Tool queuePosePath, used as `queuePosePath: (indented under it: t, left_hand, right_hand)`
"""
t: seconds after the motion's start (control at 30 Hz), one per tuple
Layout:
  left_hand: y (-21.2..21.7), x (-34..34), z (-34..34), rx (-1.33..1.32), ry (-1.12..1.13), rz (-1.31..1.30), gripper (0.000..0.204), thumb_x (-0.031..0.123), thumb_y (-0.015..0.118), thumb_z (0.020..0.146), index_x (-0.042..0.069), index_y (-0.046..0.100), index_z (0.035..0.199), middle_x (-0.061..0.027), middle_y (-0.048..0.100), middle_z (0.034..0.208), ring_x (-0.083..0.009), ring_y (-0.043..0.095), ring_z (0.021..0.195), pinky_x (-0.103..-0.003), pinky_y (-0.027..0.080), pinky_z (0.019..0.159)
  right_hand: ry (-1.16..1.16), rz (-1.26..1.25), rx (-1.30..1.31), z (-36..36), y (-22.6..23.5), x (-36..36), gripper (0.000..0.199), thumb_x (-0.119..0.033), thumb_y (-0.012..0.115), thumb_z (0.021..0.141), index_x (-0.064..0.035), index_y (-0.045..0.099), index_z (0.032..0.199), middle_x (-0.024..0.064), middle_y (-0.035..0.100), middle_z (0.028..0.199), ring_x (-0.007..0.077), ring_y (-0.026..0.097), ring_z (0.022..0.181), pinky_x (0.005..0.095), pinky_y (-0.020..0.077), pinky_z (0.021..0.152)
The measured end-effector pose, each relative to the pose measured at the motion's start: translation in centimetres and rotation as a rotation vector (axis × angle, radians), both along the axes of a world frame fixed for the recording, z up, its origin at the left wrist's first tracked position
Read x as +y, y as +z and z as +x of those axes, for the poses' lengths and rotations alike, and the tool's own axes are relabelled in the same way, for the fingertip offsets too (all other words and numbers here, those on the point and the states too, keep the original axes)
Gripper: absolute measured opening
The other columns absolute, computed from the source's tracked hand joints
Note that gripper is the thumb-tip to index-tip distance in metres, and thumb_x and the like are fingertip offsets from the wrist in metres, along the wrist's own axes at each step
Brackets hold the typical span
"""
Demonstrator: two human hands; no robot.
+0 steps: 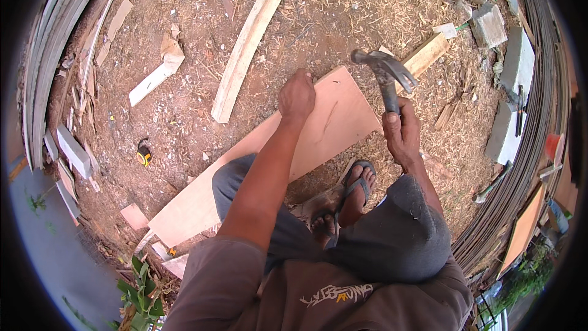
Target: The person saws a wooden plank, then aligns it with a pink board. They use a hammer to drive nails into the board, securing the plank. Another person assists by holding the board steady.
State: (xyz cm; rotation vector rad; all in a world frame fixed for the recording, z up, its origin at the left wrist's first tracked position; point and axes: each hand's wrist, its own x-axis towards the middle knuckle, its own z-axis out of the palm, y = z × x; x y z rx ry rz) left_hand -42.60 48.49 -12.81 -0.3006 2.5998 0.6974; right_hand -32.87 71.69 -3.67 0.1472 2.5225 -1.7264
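Observation:
A long, pale pinkish plywood board (334, 119) slants from my lower left up to the middle, passing by my knees. My left hand (297, 94) grips its far edge near the upper end, the fingertips partly hidden. To the right, my right hand (402, 132) is wrapped round the handle of a claw hammer (387, 79). The hammer is raised beside the board's right end, its claw pointing right. A small dark nail (335, 82) shows on the board near its upper corner. Behind the hammer, a wooden batten (429, 54) lies on the ground by the board.
A longer batten (252, 43) lies beyond my left hand. On the left are a tape measure (144, 154) and a white-faced offcut (153, 79). Grey blocks (517, 64) and stacked thin sheets (490, 214) line the right side. My sandalled feet (355, 187) are close to the board.

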Motion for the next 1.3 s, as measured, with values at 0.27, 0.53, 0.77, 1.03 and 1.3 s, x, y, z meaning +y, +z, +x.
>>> queuePosePath:
  t: [0.27,0.53,0.77,1.03,1.3]
  left_hand:
    - [-0.1,0.0,0.3,0.060,-0.011,0.016,0.029,0.027,0.045,0.103,0.003,0.062,0.106,-0.0231,0.069,0.105,-0.0422,0.065,0.100,-0.053,0.050,0.090]
    - [-0.1,-0.1,-0.1,0.052,-0.027,0.025,0.029,0.026,0.046,0.103,0.003,0.062,0.107,-0.0226,0.068,0.107,-0.0421,0.065,0.101,-0.052,0.050,0.090]
    - [-0.7,-0.4,0.3,0.089,-0.027,0.032,0.029,0.026,0.046,0.103,0.003,0.062,0.107,-0.0220,0.068,0.107,-0.0417,0.065,0.101,-0.052,0.050,0.090]
    - [-0.8,-0.5,0.2,0.036,-0.034,0.036,0.029,0.026,0.046,0.102,0.002,0.063,0.106,-0.0215,0.067,0.114,-0.0396,0.064,0.106,-0.051,0.049,0.094]
    - [-1.2,-0.8,-0.2,0.006,-0.063,0.038,0.030,0.026,0.046,0.102,0.002,0.063,0.106,-0.0219,0.067,0.111,-0.0400,0.064,0.104,-0.051,0.051,0.092]
  right_hand:
    - [-0.007,-0.269,0.390,1.6,-1.3,2.2,0.071,-0.077,0.054,0.088,-0.0113,0.055,0.114,0.0069,0.056,0.073,0.0227,0.056,0.058,0.0380,0.0509,0.057]
    - [-0.152,-0.365,0.196,1.2,2.7,2.4,0.059,-0.061,0.053,0.099,-0.0080,0.051,0.126,0.0070,0.058,0.069,0.0197,0.057,0.056,0.0334,0.0466,0.052]
    - [0.237,0.504,0.348,1.2,-1.9,2.5,0.032,-0.036,0.057,0.102,-0.0058,0.058,0.110,0.0218,0.064,0.083,0.0443,0.062,0.065,0.0470,0.0516,0.064]
    - [-0.139,-0.592,0.284,1.1,4.6,2.7,0.069,-0.075,0.054,0.089,-0.0090,0.051,0.109,0.0040,0.056,0.065,0.0197,0.057,0.054,0.0364,0.0482,0.050]
    - [0.179,0.390,-0.144,1.1,-2.2,1.2,0.062,-0.061,0.040,0.103,-0.0011,0.054,0.101,0.0188,0.056,0.065,0.0340,0.064,0.064,0.0447,0.0451,0.057]
